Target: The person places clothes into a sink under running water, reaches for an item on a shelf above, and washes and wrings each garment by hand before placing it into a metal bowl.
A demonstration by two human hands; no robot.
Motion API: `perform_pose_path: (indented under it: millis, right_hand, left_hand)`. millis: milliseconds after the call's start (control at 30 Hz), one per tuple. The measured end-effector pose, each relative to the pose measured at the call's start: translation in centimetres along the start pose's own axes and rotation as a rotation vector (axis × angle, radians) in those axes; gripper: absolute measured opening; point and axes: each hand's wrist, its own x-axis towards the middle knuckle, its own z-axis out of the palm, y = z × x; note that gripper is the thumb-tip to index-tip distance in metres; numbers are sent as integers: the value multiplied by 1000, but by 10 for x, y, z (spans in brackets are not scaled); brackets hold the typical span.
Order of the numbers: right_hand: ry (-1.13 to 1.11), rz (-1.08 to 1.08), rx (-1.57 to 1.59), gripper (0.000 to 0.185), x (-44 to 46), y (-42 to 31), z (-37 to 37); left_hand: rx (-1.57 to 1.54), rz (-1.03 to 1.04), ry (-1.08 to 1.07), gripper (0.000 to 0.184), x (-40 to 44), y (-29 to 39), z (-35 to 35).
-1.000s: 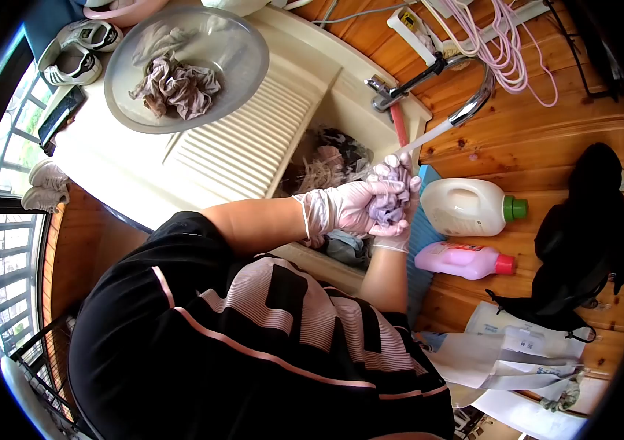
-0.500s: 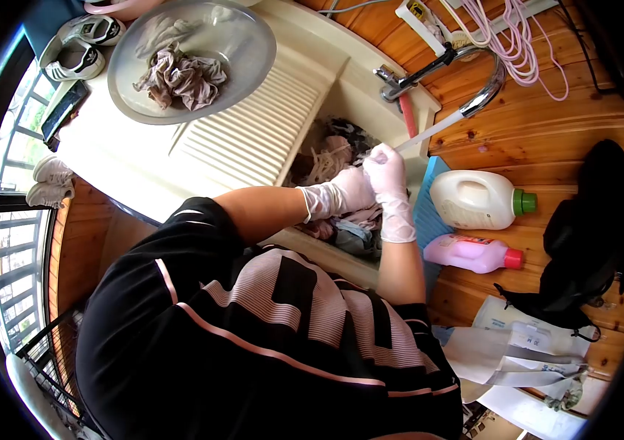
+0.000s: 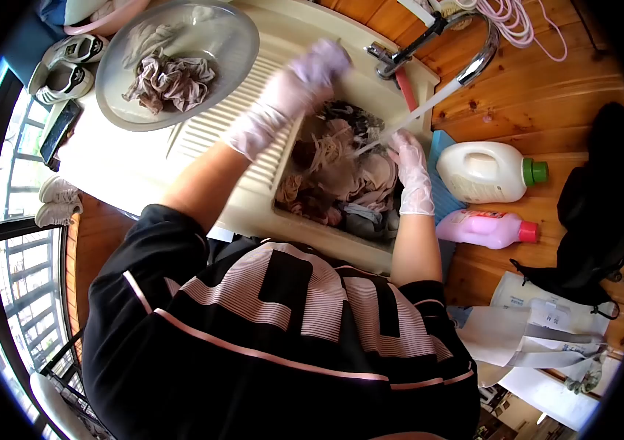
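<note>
My left hand (image 3: pixel 290 95), in a thin whitish glove and blurred by motion, is closed on a wet lilac cloth (image 3: pixel 320 63) above the ribbed washboard (image 3: pixel 242 121). My right hand (image 3: pixel 408 158), gloved too, is at the right side of the sink basin (image 3: pixel 334 238), its fingers partly bent and nothing clearly in them. Water runs from the faucet (image 3: pixel 477 66) onto the wet clothes (image 3: pixel 341 165) heaped in the basin. Up on the left, a translucent bowl (image 3: pixel 235 66) holds a crumpled brownish cloth (image 3: pixel 172 81).
A white bottle with a green cap (image 3: pixel 484 172) and a pink bottle (image 3: pixel 484 229) stand right of the sink by a blue board (image 3: pixel 441 147). Shoes (image 3: pixel 66 77) and a phone (image 3: pixel 60 132) lie at the left. A black bag (image 3: pixel 597 198) is far right.
My hands were together around the cloth over the sink; they are now apart. My left hand has moved up and left with the cloth. My right hand has let go. The view has shifted slightly.
</note>
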Motion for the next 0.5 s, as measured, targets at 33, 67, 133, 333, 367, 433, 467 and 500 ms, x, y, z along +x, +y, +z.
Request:
perform_pose_path:
  millis: [33, 67, 133, 333, 367, 433, 467, 500]
  right_hand:
    - [54, 23, -157, 60, 6, 13, -14]
    - [105, 81, -359, 63, 14, 30, -30]
    - [302, 152, -709, 67, 41, 94, -58]
    - [412, 447, -638, 43, 17, 157, -37]
    - [359, 355, -667, 40, 1, 119, -17]
    - [248, 177, -727, 35, -28, 59, 10]
    - [249, -91, -928, 34, 7, 98, -14]
    - [236, -134, -851, 35, 10, 92, -12]
  left_hand:
    - [-476, -328, 82, 23, 0, 11, -29]
    - [-646, -415, 176, 25, 6, -5, -47]
    - [-1212, -149, 365, 24, 9, -31, -81]
    - [-1539, -336, 573, 65, -5, -38, -135]
    - [-1504, -301, 528, 76, -6, -46, -128]
    - [-1391, -250, 377, 53, -6, -49, -106]
    - [-1385, -291, 312, 28, -3, -37, -92]
    - [-1356, -337, 260, 21, -6, -12, -79]
